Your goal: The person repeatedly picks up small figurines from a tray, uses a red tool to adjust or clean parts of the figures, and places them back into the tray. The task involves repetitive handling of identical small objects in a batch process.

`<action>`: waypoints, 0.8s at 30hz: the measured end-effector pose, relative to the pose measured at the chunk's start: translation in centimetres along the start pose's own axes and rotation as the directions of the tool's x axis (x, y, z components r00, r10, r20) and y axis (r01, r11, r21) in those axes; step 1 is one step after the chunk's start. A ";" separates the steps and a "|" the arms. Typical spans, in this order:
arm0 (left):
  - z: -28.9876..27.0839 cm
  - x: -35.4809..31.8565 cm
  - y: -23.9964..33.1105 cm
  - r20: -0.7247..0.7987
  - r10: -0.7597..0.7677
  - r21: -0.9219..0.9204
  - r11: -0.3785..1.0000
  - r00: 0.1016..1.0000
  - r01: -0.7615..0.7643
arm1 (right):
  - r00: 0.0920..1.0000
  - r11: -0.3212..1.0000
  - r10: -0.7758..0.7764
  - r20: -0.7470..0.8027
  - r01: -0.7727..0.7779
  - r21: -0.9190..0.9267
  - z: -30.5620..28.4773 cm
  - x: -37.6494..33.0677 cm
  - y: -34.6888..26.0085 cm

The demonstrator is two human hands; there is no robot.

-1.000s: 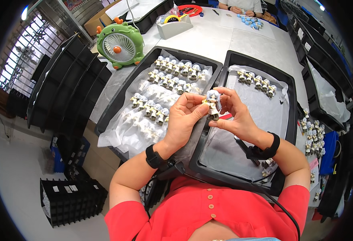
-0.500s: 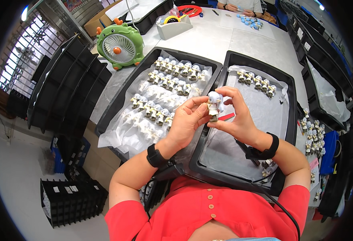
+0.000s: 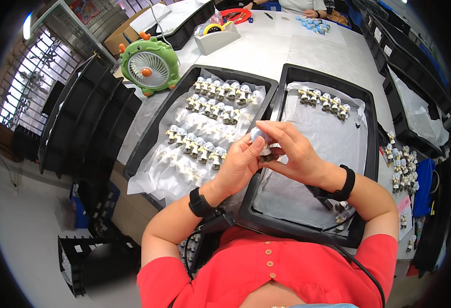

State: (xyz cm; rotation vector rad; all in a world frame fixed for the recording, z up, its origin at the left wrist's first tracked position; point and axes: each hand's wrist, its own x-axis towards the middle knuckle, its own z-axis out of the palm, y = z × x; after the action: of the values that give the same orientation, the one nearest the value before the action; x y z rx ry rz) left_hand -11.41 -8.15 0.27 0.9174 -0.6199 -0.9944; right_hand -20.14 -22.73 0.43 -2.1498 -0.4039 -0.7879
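My left hand (image 3: 239, 165) and my right hand (image 3: 291, 154) meet over the inner edge of the right black tray (image 3: 367, 134). Together they grip one small pale figurine (image 3: 258, 137) with a rounded head; my fingers hide most of it. The left black tray (image 3: 151, 134) holds rows of several similar figurines (image 3: 197, 146) on white wrapping. A short row of figurines (image 3: 324, 101) stands at the far end of the right tray on a white sheet.
A green toy-shaped fan (image 3: 148, 64) stands beyond the left tray. A tape dispenser (image 3: 216, 36) and another person's hands (image 3: 312, 13) are at the far end of the white table. Stacked black trays (image 3: 82, 113) rise at left, more figurines (image 3: 401, 159) lie at right.
Both hands stay together on the figurine. My right fingers have shifted over its top, and the figurine has turned slightly between my hands.
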 end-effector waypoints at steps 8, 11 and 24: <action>-0.4 0.1 0.5 0.104 -0.058 -0.111 0.991 0.993 0.070 | 0.999 0.999 0.010 -0.049 -0.009 0.034 -0.3 0.1 -0.6; -0.3 0.1 0.6 0.114 -0.062 -0.102 0.992 0.992 0.074 | 0.998 1.000 -0.019 -0.066 0.020 0.008 -0.2 0.0 -0.5; -0.3 0.1 0.7 0.106 -0.109 -0.124 0.985 0.988 0.122 | 0.992 0.990 0.108 -0.059 -0.102 0.100 0.1 -0.2 -0.7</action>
State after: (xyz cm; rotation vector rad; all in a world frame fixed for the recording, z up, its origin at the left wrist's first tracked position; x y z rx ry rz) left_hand -10.79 -7.91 0.74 0.7999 -0.5821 -1.1765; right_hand -20.58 -22.16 0.68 -2.0326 -0.2871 -0.7601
